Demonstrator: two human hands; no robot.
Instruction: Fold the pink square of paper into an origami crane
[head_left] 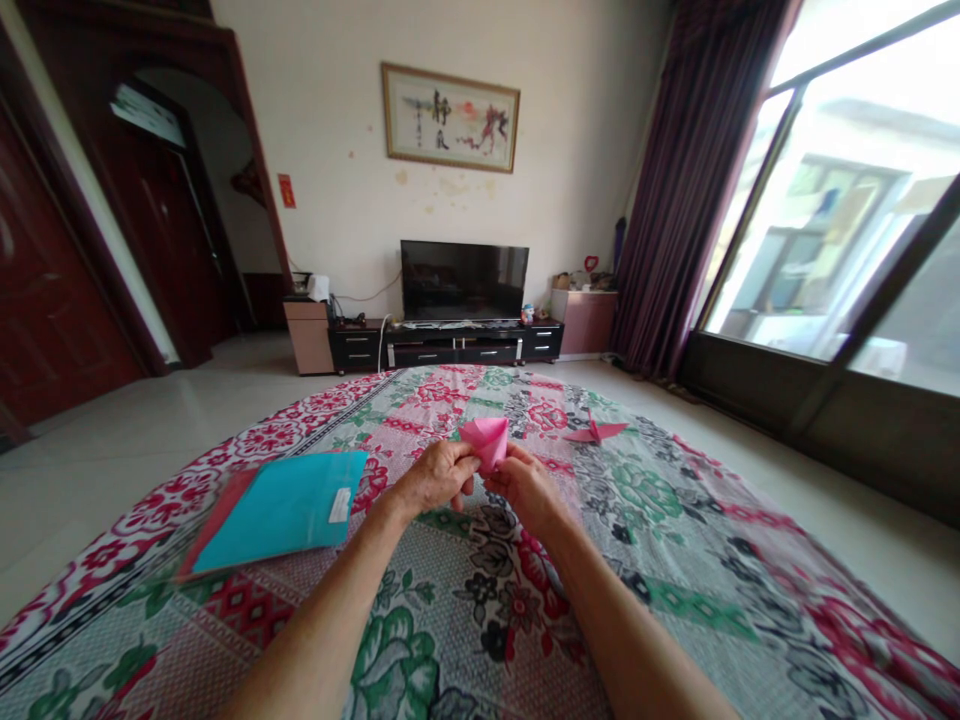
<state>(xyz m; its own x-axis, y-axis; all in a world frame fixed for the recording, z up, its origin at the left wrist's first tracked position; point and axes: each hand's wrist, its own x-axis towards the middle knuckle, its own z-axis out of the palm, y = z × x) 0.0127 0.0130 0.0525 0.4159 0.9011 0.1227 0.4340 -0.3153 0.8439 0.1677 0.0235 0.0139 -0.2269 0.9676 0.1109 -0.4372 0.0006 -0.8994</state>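
Note:
A piece of folded pink origami paper is held up over the middle of the table, with one flap standing partly open at its top. My left hand pinches its left lower side between thumb and fingers. On the other side my right hand grips the lower right edge, fingertips closed on the paper. Beyond my right hand lies a finished-looking pink paper crane with its wings spread on the cloth. The inner folds of the held paper are too small to make out.
A patterned floral cloth covers the round table. On its left side lies a pack of blue and red paper with a white label. Past the table stand a television on a low black cabinet and purple curtains.

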